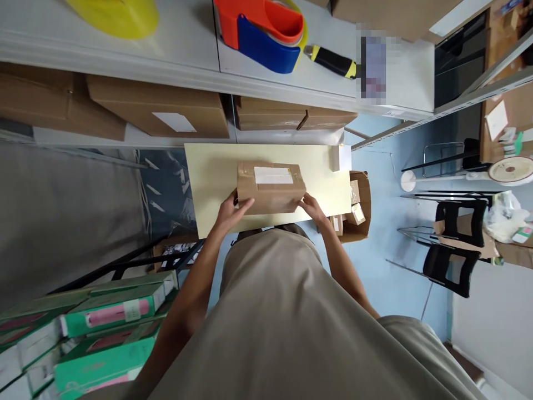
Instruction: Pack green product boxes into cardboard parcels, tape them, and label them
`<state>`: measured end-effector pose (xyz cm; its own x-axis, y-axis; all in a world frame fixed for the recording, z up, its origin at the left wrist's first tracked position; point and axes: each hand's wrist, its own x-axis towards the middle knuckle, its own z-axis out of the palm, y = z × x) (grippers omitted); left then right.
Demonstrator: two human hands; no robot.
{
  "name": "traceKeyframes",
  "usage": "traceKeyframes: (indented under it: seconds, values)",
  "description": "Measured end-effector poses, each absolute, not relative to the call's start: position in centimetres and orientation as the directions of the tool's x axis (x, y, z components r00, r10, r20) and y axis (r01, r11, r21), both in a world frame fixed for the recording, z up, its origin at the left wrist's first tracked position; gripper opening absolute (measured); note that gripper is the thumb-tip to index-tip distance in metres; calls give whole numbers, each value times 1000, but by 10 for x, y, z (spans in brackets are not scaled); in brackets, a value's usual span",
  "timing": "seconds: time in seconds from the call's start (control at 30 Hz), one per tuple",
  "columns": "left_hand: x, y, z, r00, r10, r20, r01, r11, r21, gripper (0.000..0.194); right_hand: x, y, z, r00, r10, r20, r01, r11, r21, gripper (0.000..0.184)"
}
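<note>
A taped brown cardboard box (270,194) with a white label on top rests on a pale yellow tabletop (212,178) below me. My left hand (234,210) grips the box's left end, thumb over the near edge. Against the box's right near corner, my right hand (311,207) has its fingers pressed on the side. Both hands hold the box between them.
A shelf above carries a red and blue tape dispenser (266,30), a yellow-handled knife (331,61) and a yellow object (120,16). Cardboard boxes (158,111) fill the shelf under it. An open carton (358,208) stands right of the table; green boxes (104,316) lie at left, black chairs (458,244) right.
</note>
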<state>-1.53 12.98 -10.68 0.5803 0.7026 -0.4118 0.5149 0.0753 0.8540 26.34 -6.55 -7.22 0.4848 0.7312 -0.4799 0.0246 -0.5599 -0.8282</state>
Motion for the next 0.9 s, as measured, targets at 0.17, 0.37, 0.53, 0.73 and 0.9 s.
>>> traceKeyframes:
  seconds: [0.17, 0.37, 0.53, 0.73, 0.9]
  values:
    - [20, 121, -81, 399, 781, -480, 744, 30, 668, 63, 298, -55, -57, 428, 728, -536, 14, -598, -801, 61]
    - [60, 107, -86, 189, 770, -609, 878, 145, 455, 67, 327, -47, -83, 333, 711, -619, 46, -668, -742, 60]
    - [76, 96, -97, 34, 793, -608, 870, 275, 408, 61, 334, -51, -112, 211, 750, -627, 53, -649, -759, 61]
    - [107, 78, -94, 28, 976, -217, 824, 100, 558, 72, 368, -73, -127, 396, 769, -502, 56, -566, -823, 75]
    - [188, 57, -78, 322, 943, -83, 697, -176, 695, 55, 450, -95, -128, 734, 653, -185, 221, -488, -845, 58]
